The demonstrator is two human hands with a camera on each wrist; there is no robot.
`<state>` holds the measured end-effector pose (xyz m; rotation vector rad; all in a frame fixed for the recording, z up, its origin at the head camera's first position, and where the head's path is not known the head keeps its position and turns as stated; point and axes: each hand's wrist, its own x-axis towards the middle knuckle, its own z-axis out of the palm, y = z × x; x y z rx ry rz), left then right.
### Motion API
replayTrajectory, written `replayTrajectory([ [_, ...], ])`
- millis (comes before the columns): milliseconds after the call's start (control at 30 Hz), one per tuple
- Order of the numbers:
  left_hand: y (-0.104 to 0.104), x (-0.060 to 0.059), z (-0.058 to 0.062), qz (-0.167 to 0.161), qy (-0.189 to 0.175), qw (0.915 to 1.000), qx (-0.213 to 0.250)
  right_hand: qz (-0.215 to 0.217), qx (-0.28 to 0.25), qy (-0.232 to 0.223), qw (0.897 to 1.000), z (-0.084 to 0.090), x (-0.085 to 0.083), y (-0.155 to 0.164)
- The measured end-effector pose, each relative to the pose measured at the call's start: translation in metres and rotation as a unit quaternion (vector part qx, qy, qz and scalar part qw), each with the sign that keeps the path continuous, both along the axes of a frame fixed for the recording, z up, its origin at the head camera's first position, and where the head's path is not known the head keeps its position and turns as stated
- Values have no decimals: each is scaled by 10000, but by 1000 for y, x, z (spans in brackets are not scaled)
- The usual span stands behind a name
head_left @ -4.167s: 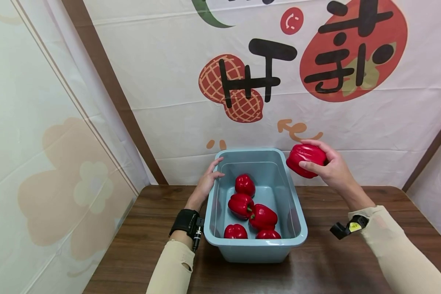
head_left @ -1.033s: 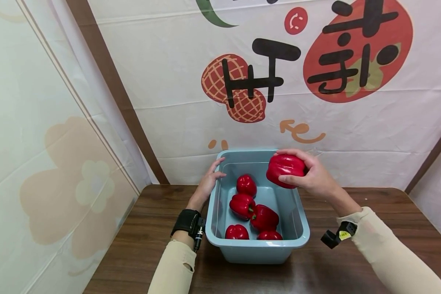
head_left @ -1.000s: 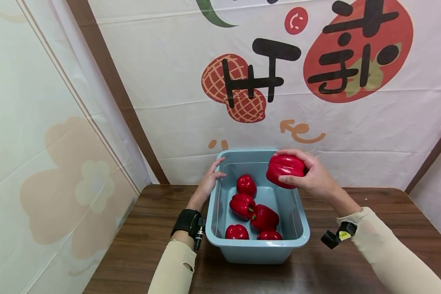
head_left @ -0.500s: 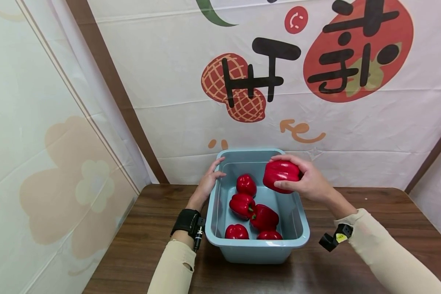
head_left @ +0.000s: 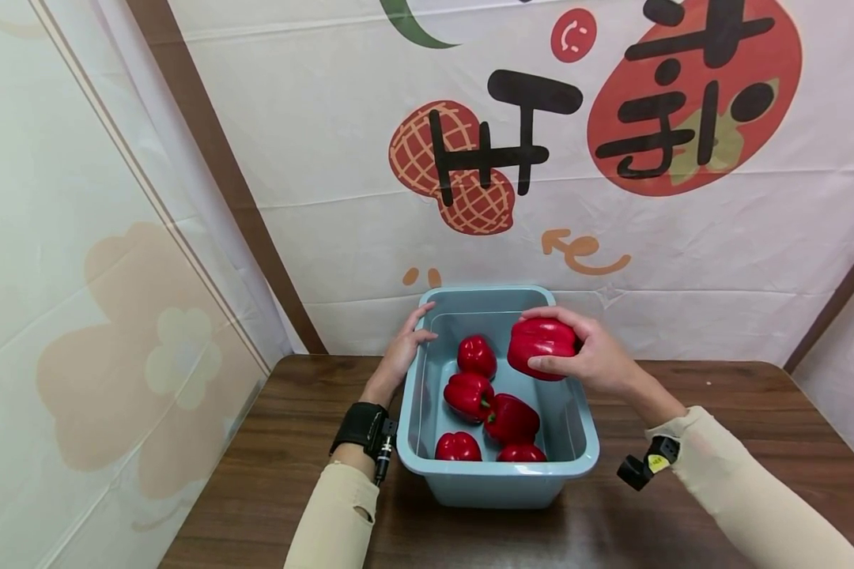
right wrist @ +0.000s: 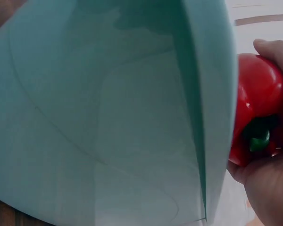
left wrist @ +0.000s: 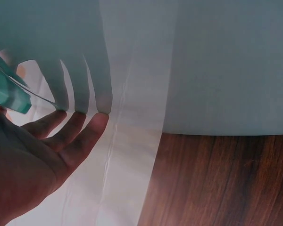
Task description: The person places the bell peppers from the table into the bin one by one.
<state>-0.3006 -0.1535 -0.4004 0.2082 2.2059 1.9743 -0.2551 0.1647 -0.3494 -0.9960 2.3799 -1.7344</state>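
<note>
In the head view, a light blue plastic bin (head_left: 498,484) holds several red bell peppers (head_left: 511,419) in its left and front parts. My right hand (head_left: 598,356) grips another red bell pepper (head_left: 541,348) over the bin's right side, thumb in front and fingers behind. The right wrist view shows this bell pepper's green stem (right wrist: 259,136) facing the palm, beside the bin's wall. My left hand (head_left: 397,356) holds the bin's left rim near the far corner. In the left wrist view, its fingertips (left wrist: 102,117) press the outer wall.
The bin stands on a dark wooden table (head_left: 655,506), near its back edge. Behind the table hangs a white printed cloth (head_left: 313,158), and another pale cloth (head_left: 14,395) with a flower print hangs at the left. Both wrists wear black camera straps.
My right hand has carried its bell pepper from right of the bin leftward over it, then slightly lower. My left hand and the bell peppers in the bin stay put.
</note>
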Motion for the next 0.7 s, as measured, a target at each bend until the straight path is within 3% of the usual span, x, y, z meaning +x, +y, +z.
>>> replayTrajectory([
  [700, 1, -3, -4, 97, 57, 9999, 2, 90, 130, -116, 9998, -6, 1, -1],
])
